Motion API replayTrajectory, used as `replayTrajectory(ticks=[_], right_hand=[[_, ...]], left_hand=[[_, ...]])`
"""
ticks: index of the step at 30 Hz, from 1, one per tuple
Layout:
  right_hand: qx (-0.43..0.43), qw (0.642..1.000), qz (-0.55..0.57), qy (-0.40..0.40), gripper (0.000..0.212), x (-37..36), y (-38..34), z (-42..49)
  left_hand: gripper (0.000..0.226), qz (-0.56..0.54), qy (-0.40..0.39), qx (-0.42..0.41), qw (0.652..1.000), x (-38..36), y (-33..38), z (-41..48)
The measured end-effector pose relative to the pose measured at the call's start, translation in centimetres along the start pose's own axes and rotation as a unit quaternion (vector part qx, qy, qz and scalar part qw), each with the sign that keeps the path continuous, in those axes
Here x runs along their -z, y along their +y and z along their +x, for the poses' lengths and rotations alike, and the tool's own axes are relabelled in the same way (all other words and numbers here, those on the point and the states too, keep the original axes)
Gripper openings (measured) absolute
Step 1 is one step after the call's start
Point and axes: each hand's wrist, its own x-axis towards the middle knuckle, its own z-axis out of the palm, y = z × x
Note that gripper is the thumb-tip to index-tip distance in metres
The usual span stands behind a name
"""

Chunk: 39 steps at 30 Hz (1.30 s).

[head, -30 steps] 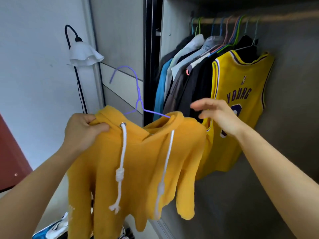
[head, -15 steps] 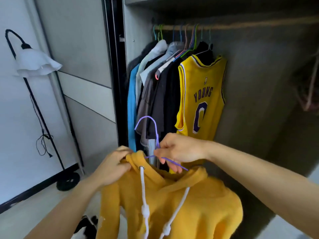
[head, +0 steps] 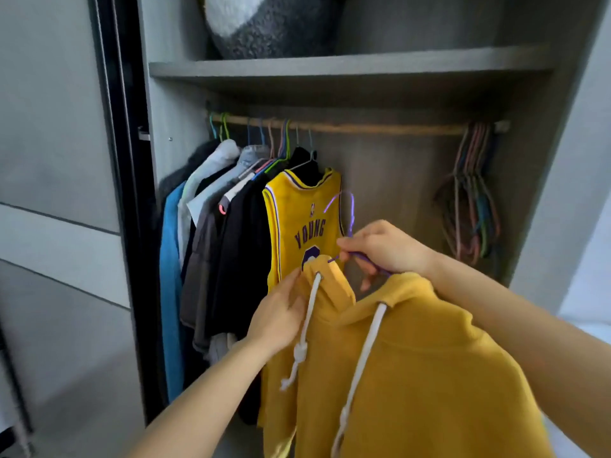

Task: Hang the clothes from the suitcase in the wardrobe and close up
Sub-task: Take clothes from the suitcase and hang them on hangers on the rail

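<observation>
Open grey wardrobe [head: 396,200], one shelf [head: 330,66] across the top with a fuzzy grey-and-white plush [head: 264,24] on it. Under the shelf, one wooden rail [head: 380,128]: at its left end a packed row of hung clothes, too overlapped to count, ending in one yellow jersey [head: 301,219] lettered YOUNG; at its right end a bundle of bare coloured hangers [head: 472,206], number unclear. In front of the wardrobe, below the rail and not yet on it, one mustard-yellow hoodie [head: 413,358] on one purple wire hanger [head: 352,213], hook upright just beside the jersey's right edge; two white knotted drawstrings [head: 309,320] hanging from metal eyelets. Right grip [head: 386,249] curled round the hanger's neck wire. Left grip [head: 281,319] pinching the hoodie's neck edge beside the left drawstring.
</observation>
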Motion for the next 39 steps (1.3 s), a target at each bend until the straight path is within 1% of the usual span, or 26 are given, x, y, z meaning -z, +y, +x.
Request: replayTrajectory(ticks=[2, 3, 5, 7, 10, 15, 19, 21, 23, 26, 28, 29, 30, 32, 34, 36, 39], right_hand=[[-0.019, 0.997, -0.014, 0.074, 0.031, 2.4, -1.8, 0.9], [-0.022, 0.994, -0.022, 0.106, 0.028, 3.6, -2.8, 1.6], [-0.024, 0.987, -0.037, 0.155, 0.022, 5.6, -4.6, 3.2], [-0.022, 0.980, -0.037, 0.195, 0.019, 6.9, -5.6, 5.2], [-0.013, 0.968, -0.033, 0.250, 0.013, 7.3, -5.5, 9.2], [-0.013, 0.953, -0.060, 0.297, 0.017, 6.3, -3.2, 15.8], [0.003, 0.938, -0.075, 0.340, 0.014, 7.5, -3.5, 20.9], [0.004, 0.928, -0.091, 0.361, 0.013, 8.4, -3.9, 22.7], [0.011, 0.922, -0.113, 0.369, 0.012, 9.2, -4.2, 25.0], [0.006, 0.919, -0.132, 0.371, 0.024, 9.8, -4.3, 28.2], [0.005, 0.923, -0.122, 0.364, 0.028, 9.5, -3.9, 30.2], [0.005, 0.926, -0.120, 0.357, 0.028, 9.1, -3.6, 30.9], [0.007, 0.931, -0.121, 0.344, 0.026, 8.6, -3.1, 31.8], [0.013, 0.944, -0.129, 0.305, 0.014, 6.9, -2.2, 33.1], [0.033, 0.953, -0.134, 0.269, 0.017, 5.4, -1.7, 34.6], [0.043, 0.957, -0.130, 0.257, 0.015, 4.5, -1.9, 35.9], [0.053, 0.964, -0.115, 0.233, 0.022, 4.0, -2.6, 37.2]], left_hand=[[0.054, 0.030, -0.028, -0.024, 0.999, 0.2, 0.9, 1.9], [0.056, 0.054, -0.027, -0.034, 0.998, 0.5, 1.2, 3.0], [0.055, 0.101, 0.001, -0.046, 0.994, 1.4, 1.7, 5.2], [0.056, 0.132, 0.047, -0.046, 0.989, 2.9, 2.0, 7.5], [0.054, 0.169, 0.094, -0.047, 0.980, 5.4, 2.4, 10.9], [0.054, 0.241, 0.103, -0.040, 0.964, 8.1, 2.3, 15.8], [0.054, 0.285, 0.123, -0.038, 0.950, 9.3, 1.6, 19.9], [0.053, 0.297, 0.110, -0.028, 0.948, 9.7, 1.2, 21.6], [0.052, 0.299, 0.089, -0.024, 0.950, 10.1, 0.6, 23.7], [0.052, 0.295, 0.079, -0.042, 0.951, 10.3, -0.7, 25.9], [0.053, 0.320, 0.103, -0.064, 0.940, 10.0, -1.6, 26.6], [0.050, 0.326, 0.119, -0.073, 0.935, 9.8, -2.0, 26.5], [0.046, 0.325, 0.137, -0.084, 0.932, 9.6, -2.6, 26.6], [0.043, 0.311, 0.158, -0.101, 0.932, 9.2, -3.3, 26.5], [0.043, 0.299, 0.171, -0.110, 0.932, 8.8, -3.9, 26.6], [0.042, 0.292, 0.185, -0.123, 0.930, 8.5, -4.4, 26.8], [0.042, 0.285, 0.214, -0.141, 0.924, 8.2, -5.3, 27.0]])
